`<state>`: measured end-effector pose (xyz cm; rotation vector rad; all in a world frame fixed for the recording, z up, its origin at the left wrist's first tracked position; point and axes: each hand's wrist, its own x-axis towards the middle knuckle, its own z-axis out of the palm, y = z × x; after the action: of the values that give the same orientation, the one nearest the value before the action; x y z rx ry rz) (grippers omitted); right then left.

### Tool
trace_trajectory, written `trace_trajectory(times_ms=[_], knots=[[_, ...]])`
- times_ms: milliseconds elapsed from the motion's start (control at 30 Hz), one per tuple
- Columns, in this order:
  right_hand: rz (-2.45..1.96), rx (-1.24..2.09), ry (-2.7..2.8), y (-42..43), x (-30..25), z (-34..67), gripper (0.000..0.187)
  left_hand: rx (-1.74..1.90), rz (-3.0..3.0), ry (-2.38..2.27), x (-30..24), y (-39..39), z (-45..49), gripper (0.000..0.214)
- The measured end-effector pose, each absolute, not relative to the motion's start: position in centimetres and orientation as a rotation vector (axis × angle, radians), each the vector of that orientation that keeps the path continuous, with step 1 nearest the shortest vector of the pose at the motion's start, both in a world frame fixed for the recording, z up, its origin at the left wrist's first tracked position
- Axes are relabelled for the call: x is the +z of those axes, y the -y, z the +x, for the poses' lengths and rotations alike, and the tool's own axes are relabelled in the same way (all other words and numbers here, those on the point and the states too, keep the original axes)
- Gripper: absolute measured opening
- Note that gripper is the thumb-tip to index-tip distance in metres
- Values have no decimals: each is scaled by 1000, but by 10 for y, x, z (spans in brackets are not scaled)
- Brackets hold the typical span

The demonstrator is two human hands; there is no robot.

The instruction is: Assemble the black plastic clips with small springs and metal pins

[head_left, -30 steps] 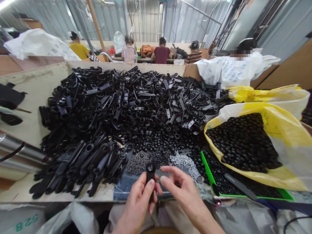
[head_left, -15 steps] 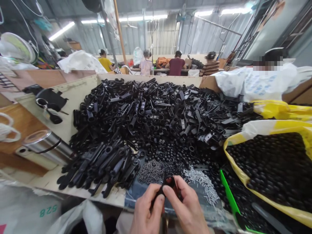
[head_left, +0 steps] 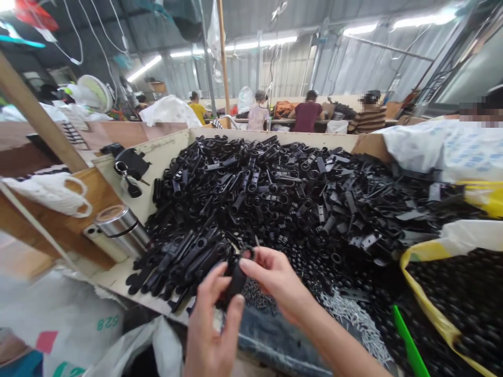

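Note:
My left hand (head_left: pixel 212 324) is closed around a black plastic handle part (head_left: pixel 236 280), thumb and fingers pinching its lower end. My right hand (head_left: pixel 273 275) pinches the top of the same part, fingertips at its ring end. Both hands hover over the near edge of the table, just in front of a row of similar black handles (head_left: pixel 184 256). Behind lies a big heap of black plastic parts (head_left: pixel 283 188). Small black rings and caps (head_left: pixel 314 262) and a patch of silver screws (head_left: pixel 353 314) lie to the right of my hands.
A yellow bag (head_left: pixel 440 314) full of black round caps and a green tray edge (head_left: pixel 408 345) sit at right. A steel flask (head_left: pixel 121 228) and a white rope bundle (head_left: pixel 51 191) are at left. Several people sit at a far table (head_left: pixel 298 112). White sacks (head_left: pixel 63 324) lie below the table.
The view has swung up and to the left. My hands moved up and left with the black part, my right hand shifting from its side to its top end.

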<state>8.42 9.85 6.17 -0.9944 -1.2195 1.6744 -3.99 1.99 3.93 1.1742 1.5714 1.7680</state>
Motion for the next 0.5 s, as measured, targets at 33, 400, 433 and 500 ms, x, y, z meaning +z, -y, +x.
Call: trace_trajectory(times_ms=[33, 400, 433, 500], knots=[[-969, 1654, 1248, -105, 66, 68, 39, 1781, 1301, -1668, 45, -24, -53, 37], [-1458, 111, 1885, -234, 130, 124, 30, 1511, 2314, -1964, 25, -85, -149, 22], [-1518, 75, 1883, -249, 135, 143, 30, 1511, 2311, -1987, 25, -85, -147, 21], [-1602, 44, 1934, -274, 139, 172, 28, 1517, 2281, -2038, 27, -84, -141, 21]])
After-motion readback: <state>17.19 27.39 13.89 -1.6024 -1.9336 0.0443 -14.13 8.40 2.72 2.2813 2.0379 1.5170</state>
